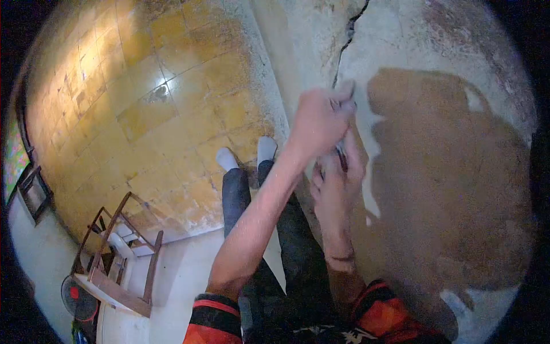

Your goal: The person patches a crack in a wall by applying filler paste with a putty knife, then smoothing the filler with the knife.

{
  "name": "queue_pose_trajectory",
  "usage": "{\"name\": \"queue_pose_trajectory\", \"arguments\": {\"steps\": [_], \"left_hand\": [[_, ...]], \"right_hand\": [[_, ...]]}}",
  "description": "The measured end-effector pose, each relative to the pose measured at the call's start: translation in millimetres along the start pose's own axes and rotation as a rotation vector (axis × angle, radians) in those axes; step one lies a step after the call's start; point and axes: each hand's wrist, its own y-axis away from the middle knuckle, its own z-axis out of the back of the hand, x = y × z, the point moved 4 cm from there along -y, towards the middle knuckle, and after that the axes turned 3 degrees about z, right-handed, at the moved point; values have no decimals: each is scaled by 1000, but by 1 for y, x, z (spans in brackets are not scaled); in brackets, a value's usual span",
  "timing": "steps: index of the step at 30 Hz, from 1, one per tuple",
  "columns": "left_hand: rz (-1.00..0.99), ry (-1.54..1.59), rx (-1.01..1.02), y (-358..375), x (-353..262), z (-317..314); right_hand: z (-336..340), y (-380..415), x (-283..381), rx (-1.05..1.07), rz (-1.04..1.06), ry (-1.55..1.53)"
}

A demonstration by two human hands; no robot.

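Note:
My left hand (323,120) is closed in a loose fist at the wall, just below a dark crack. Its fingers are blurred, and whatever lies in them, if anything, is hidden. Right below it, my right hand (337,186) is wrapped round a small dark-red object with a shiny metallic part (342,159). Most of that object is covered by the fingers, so its kind does not show. The two hands overlap or nearly touch in this view.
The pale, worn wall (401,40) carries a jagged crack (350,28) and my shadow (452,189). Yellow tiles (189,103) cover the floor under my socked feet (266,149). Lower left are a wooden chair-like frame (154,269) and a round fan (79,298).

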Motion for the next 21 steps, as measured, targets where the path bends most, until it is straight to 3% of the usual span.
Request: {"name": "queue_pose_trajectory", "arguments": {"steps": [1, 2, 5, 6, 10, 12, 15, 18, 21], "left_hand": [[25, -9, 27, 11, -1, -1], [-327, 146, -215, 23, -6, -12], [-110, 100, -92, 17, 3, -12], [-52, -52, -62, 5, -1, -6], [-169, 10, -111, -1, 10, -9], [-235, 130, -155, 27, 6, -22], [-9, -69, -44, -3, 4, -2], [-29, -41, -42, -13, 11, 3], [-176, 69, -148, 22, 7, -17]], "right_hand": [[2, 5, -1, -3, 41, 19], [3, 9, -1, -6, 82, 39], [12, 6, 0, 73, 86, 154], [11, -3, -2, 78, 62, 173], [-7, -2, 11, 8, -86, -109], [2, 15, 24, 29, 31, -26], [1, -14, 12, 130, 42, 83], [-8, -17, -5, 94, 117, 29], [8, 7, -6, 43, 164, 131]]}}
